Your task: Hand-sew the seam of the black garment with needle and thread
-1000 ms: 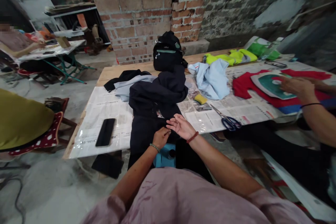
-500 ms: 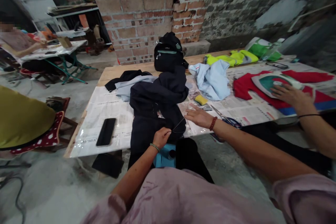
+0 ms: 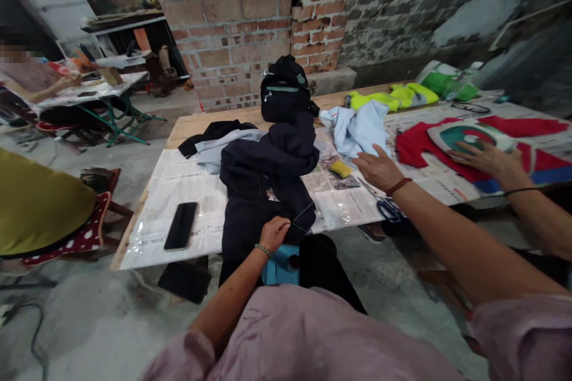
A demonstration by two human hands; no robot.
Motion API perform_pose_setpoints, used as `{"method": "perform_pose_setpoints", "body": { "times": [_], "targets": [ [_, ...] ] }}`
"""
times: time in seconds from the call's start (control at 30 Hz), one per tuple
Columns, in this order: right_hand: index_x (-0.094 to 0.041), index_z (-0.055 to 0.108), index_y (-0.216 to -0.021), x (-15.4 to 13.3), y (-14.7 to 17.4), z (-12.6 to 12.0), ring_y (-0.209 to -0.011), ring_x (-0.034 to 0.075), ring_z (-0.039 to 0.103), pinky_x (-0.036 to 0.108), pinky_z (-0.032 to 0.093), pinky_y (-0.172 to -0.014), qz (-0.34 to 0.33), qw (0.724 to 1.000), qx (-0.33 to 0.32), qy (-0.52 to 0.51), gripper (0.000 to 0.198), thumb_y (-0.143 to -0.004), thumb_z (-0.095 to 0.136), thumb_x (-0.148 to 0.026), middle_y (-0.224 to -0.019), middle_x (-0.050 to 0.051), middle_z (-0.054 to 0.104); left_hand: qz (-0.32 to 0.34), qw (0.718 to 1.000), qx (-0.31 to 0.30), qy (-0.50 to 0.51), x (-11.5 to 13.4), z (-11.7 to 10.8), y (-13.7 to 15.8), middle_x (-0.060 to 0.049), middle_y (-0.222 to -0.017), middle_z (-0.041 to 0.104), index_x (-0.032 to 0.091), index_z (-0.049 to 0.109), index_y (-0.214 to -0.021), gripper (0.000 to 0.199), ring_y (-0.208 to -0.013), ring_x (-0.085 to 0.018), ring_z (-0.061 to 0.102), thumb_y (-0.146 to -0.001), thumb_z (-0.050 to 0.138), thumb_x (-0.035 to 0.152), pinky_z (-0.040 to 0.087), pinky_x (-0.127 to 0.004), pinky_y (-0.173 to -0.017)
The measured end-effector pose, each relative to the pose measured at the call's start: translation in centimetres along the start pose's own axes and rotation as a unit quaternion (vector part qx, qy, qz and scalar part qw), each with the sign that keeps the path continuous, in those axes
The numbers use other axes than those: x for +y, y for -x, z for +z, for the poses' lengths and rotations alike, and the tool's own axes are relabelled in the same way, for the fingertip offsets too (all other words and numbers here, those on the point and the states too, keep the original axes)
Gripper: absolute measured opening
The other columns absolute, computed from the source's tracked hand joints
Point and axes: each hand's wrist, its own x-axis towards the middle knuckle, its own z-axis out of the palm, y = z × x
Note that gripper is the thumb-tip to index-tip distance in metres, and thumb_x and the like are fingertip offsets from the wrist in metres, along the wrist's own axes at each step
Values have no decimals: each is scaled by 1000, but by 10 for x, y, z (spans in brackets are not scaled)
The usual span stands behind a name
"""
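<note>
My left hand [image 3: 276,233] is pinched closed over the dark navy garment [image 3: 250,214] at the table's front edge. A thin thread [image 3: 304,213] runs from its fingertips up over the cloth; a needle cannot be made out. My right hand [image 3: 379,169], fingers spread and holding nothing, hovers above the newspaper-covered table between the yellow sponge [image 3: 341,169] and the red garment [image 3: 410,141]. Just beyond it lies a crumpled light blue cloth [image 3: 357,128]. Scissors with dark blue handles [image 3: 389,209] rest below my right wrist.
On the right, another person's hand [image 3: 489,164] rests on an iron [image 3: 460,136] over the red garment. A black bag [image 3: 286,92] stands at the back. A phone [image 3: 181,226] lies at left. Someone in olive [image 3: 42,202] sits close on the left.
My right hand has moved right and away from me, from beside the navy garment to past the sponge. My left hand stays pinched in place. The other person's hand has shifted slightly left with the iron.
</note>
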Motion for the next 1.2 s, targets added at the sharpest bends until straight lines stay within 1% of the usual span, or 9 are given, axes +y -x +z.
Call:
{"method": "perform_pose_setpoints", "body": {
  "times": [0.13, 0.23, 0.37, 0.57, 0.77, 0.93, 1.1, 1.2],
  "targets": [
    [-12, 56, -100, 19, 8, -8, -91, 18, 52, 38, 12, -99, 33, 999, -12, 18, 27, -83, 35, -14, -102, 13, 59, 6, 1000, 4, 7, 1, -1, 0, -2, -80, 60, 18, 62, -85, 15, -77, -11, 56, -81, 47, 22, 45, -23, -73],
    [-12, 57, -99, 35, 12, -16, -89, 18, 51, 37, 12, -98, 54, 998, -15, 40, 27, -83, 35, -15, -100, 13, 60, 6, 1000, 5, 5, 1, -1, -1, -2, -79, 60, 18, 62, -85, 15, -76, -11, 56, -81, 47, 22, 45, -23, -72],
    [-12, 57, -98, 57, 15, -26, -85, 19, 51, 38, 11, -96, 68, 995, -26, 75, 27, -83, 35, -15, -96, 12, 61, 0, 1000, 0, 2, 1, -1, -1, -2, -79, 60, 19, 62, -85, 16, -76, -11, 56, -81, 46, 22, 45, -23, -72],
    [-11, 56, -99, 83, 22, -45, -83, 20, 52, 39, 15, -92, 100, 987, -51, 114, 27, -80, 37, -16, -97, 14, 60, -1, 1000, 0, -2, 2, 0, -1, -2, -81, 61, 20, 62, -86, 16, -78, -12, 56, -81, 47, 22, 45, -24, -75],
    [-13, 55, -100, 102, 32, -60, -83, 20, 51, 37, 18, -88, 127, 974, -56, 180, 27, -79, 37, -15, -99, 13, 60, -1, 1000, 0, -1, -1, 1, -1, -2, -80, 60, 19, 62, -85, 15, -77, -11, 56, -81, 47, 22, 46, -23, -73],
    [-11, 55, -95, 117, 40, -65, -78, 19, 50, 38, 12, -88, 140, 967, -69, 203, 23, -78, 40, -16, -89, 15, 61, 0, 1000, 3, -1, -1, 1, -1, -2, -79, 60, 19, 62, -85, 15, -76, -11, 56, -80, 48, 21, 45, -23, -72],
    [-12, 53, -97, 125, 43, -74, -76, 19, 52, 38, 11, -87, 154, 960, -81, 220, 25, -79, 36, -15, -91, 16, 61, -3, 1000, 0, -1, -1, 0, -2, -2, -79, 61, 19, 62, -85, 15, -77, -12, 56, -80, 48, 21, 46, -24, -73],
    [-14, 53, -95, 126, 44, -81, -78, 20, 54, 38, 11, -90, 155, 955, -84, 237, 23, -80, 35, -17, -87, 13, 63, -4, 1000, 1, -2, -1, 0, -2, -2, -79, 60, 20, 62, -85, 15, -76, -11, 56, -80, 48, 21, 46, -23, -72]
  ]
}}
